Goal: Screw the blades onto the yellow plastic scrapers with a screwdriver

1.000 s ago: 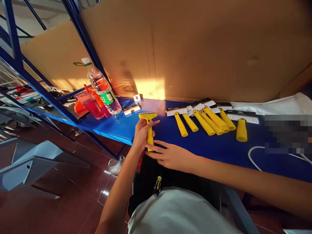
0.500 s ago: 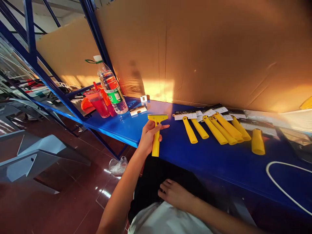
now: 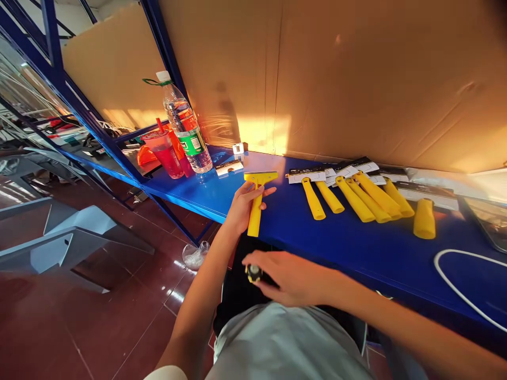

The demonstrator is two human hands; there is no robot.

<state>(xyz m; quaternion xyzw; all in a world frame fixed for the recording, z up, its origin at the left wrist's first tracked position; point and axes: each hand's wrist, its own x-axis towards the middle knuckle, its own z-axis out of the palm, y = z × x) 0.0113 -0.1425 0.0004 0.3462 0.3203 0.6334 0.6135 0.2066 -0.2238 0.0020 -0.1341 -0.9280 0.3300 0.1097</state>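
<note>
A yellow scraper [image 3: 255, 208] with a wide flat head is in my left hand [image 3: 242, 207], over the front edge of the table. My left fingers close round its handle just below the head, which points away from me. My right hand [image 3: 291, 275] is above my lap, lower and to the right. Its thumb and fingers grip a round black-and-yellow object [image 3: 253, 272] with a pale centre, seen end-on; the rest of it is hidden. On the table to the right lie several more yellow-handled scrapers [image 3: 356, 200], their heads covered by black-and-white card sleeves.
A water bottle [image 3: 189, 134] and a red cup [image 3: 164, 153] stand at the left of the blue table [image 3: 317, 248]. Behind rises a cardboard wall [image 3: 336, 79]. A loose card sleeve [image 3: 228, 168] lies near the bottle, and a white cable [image 3: 447, 285] curves at the right.
My right hand has risen from my lap and now shows the round black-and-yellow object in its grip. My left hand keeps hold of the scraper. The view has tilted slightly downward.
</note>
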